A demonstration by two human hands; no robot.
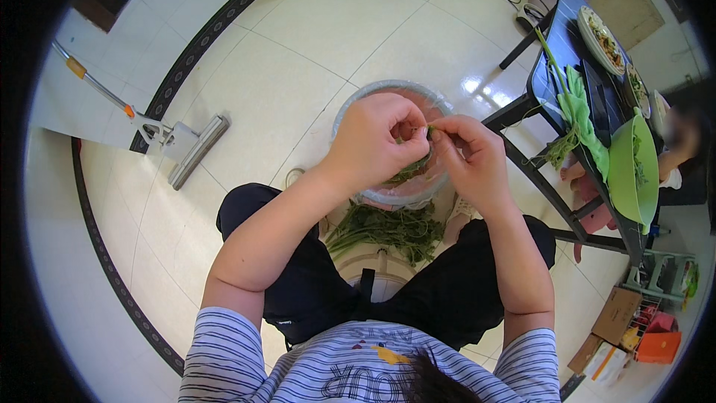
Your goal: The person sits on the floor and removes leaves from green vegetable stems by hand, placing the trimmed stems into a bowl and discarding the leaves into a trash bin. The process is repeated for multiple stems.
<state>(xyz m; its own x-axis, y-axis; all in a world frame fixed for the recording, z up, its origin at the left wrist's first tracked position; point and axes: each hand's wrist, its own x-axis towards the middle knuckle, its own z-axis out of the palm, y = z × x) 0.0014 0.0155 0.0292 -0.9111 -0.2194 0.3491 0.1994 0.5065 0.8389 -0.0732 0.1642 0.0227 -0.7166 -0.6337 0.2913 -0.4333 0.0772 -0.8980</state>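
Note:
My left hand (380, 143) and my right hand (470, 159) meet above a round bin (372, 89) lined with a clear plastic bag. Between their fingertips both hands pinch a small piece of green stem (430, 132); little of it shows. Inside the bin lie green trimmings (411, 172), partly hidden by my left hand. A heap of leafy green vegetables (386, 232) rests on the floor between my feet, on the near side of the bin.
To the right stands a dark table (570, 5) with dishes of food (601, 39), a green cloth (582, 115), loose stems and a green colander (632, 170). Another person (678, 143) is beyond it. A floor squeegee mop (196, 148) leans at the left. Boxes (616, 315) stand lower right.

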